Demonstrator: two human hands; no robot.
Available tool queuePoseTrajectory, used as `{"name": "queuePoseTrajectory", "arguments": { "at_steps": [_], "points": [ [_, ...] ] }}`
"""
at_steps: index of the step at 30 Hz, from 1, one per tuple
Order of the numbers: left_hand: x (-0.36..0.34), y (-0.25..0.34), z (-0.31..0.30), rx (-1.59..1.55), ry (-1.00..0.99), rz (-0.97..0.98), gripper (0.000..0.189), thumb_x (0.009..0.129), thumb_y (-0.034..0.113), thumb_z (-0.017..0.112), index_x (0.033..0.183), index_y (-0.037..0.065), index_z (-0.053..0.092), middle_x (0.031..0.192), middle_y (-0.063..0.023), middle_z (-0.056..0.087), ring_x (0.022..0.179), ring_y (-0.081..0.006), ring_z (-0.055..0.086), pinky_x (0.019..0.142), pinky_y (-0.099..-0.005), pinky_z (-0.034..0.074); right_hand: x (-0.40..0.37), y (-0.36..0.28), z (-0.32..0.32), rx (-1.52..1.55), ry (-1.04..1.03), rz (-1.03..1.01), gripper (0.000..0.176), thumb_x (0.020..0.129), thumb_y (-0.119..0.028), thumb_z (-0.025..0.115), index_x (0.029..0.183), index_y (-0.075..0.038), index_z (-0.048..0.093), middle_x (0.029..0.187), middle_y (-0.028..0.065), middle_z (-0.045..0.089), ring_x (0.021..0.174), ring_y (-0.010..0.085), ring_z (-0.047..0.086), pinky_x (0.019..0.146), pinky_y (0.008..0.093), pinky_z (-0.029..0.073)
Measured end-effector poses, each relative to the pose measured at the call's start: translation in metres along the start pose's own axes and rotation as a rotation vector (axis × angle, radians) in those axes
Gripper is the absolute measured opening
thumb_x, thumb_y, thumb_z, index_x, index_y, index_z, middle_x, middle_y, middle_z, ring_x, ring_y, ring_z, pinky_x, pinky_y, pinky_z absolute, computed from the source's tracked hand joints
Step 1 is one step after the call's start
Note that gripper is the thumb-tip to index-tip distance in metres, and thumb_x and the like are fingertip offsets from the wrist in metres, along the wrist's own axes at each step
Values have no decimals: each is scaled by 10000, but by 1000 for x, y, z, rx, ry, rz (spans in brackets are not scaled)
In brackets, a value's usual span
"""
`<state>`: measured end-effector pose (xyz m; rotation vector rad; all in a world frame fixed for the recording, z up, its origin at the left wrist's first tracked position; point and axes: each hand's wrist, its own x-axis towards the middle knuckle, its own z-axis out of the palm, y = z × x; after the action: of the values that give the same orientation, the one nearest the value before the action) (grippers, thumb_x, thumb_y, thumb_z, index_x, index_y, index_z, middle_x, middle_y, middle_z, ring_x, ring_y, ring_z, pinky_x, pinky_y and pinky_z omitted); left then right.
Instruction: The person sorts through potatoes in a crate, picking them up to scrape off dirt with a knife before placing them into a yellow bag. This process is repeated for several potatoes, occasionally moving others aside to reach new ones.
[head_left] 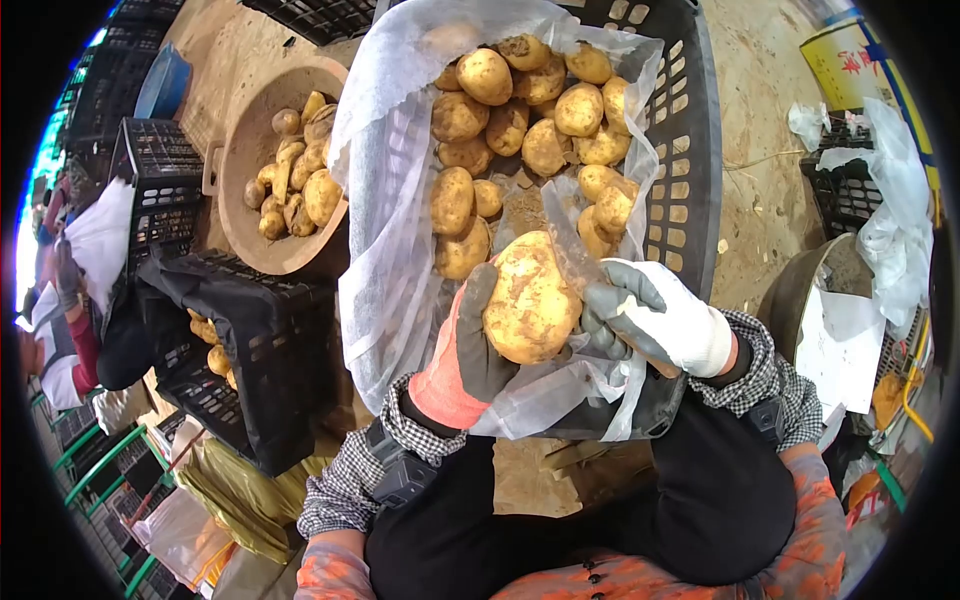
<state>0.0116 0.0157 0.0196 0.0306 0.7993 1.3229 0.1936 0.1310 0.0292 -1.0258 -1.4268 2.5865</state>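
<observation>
A large potato (530, 300), yellow with patches of soil, is held in my left hand (468, 350), which wears an orange and grey glove. My right hand (655, 315), in a white and grey glove, is closed around the handle of a knife (572, 262). The brownish blade reaches up beside the potato's right edge. Both hands are over the near part of a black crate (683, 150) lined with translucent plastic sheet (385, 240). Many potatoes (545, 145) lie in the crate's far part, with some loose soil among them.
Left of the crate, a round brown basin (245, 225) holds small and misshapen potatoes. Below it stands a black-draped crate (270, 340) with several potatoes. A metal tub (800, 300) and plastic sheets (890, 200) are at the right. Another person (70, 340) sits at the far left.
</observation>
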Motion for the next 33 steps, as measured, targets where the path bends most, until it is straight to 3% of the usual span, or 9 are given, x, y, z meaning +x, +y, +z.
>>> {"name": "queuePoseTrajectory", "arguments": {
  "at_steps": [5,7,12,16,19,22,26,32,33],
  "points": [
    [1,1,-1,-86,8,-64,576,1004,450,381,1375,10,382,1252,-129,561,1112,-211,593,929,-337,499,-2,5,-3,-4,2,63,270,952,-275,533,967,-6,541,715,12,569,614,53,525,524,209,441],
    [-1,3,-1,564,-103,177,576,1008,426,389,1408,15,341,1310,-119,512,1181,-198,532,998,-332,431,-2,1,1,-17,69,-78,240,947,-238,518,973,-1,538,728,24,583,623,57,538,523,203,442],
    [-3,-9,-9,517,53,166,567,1013,369,389,1434,1,291,1368,-117,443,1258,-202,444,1064,-337,338,-1,1,-2,-128,-56,13,212,890,-189,523,969,8,524,751,32,592,649,68,547,565,228,456],
    [-1,-3,3,476,36,186,567,1008,355,397,1437,1,288,1376,-118,439,1293,-216,407,1093,-344,289,-4,0,2,-273,-73,-191,278,923,-265,531,994,3,511,764,57,602,611,93,563,531,221,466],
    [2,-1,-4,738,-90,345,564,1008,357,403,1440,14,286,1385,-123,437,1281,-217,431,1077,-342,324,0,3,3,95,38,0,311,957,-336,552,973,-28,517,725,39,581,559,82,526,470,226,442],
    [0,-3,-10,1016,-77,480,537,1015,331,398,1436,18,285,1378,-130,448,1249,-211,472,1040,-340,383,0,9,2,28,85,-160,262,971,-290,531,931,-32,528,685,26,553,533,76,509,438,226,425],
    [-3,-5,-12,1297,23,606,498,1025,291,388,1429,17,285,1363,-139,467,1207,-202,522,993,-338,452,-1,-3,4,41,14,-25,280,982,-283,519,893,-18,541,685,21,561,541,68,518,449,219,432],
    [-1,-3,-7,864,49,361,500,976,139,504,1418,17,305,1287,-134,536,1201,-209,529,996,-349,456,-4,-7,5,117,101,32,303,972,-311,539,894,-18,541,708,23,562,581,78,532,522,239,461],
    [0,-2,-11,1080,14,454,487,985,198,490,1409,21,328,1298,-130,531,1204,-220,527,997,-364,455,-3,-5,3,160,78,29,309,967,-320,548,915,-16,539,722,30,563,587,84,534,535,242,464]
  ]
}}
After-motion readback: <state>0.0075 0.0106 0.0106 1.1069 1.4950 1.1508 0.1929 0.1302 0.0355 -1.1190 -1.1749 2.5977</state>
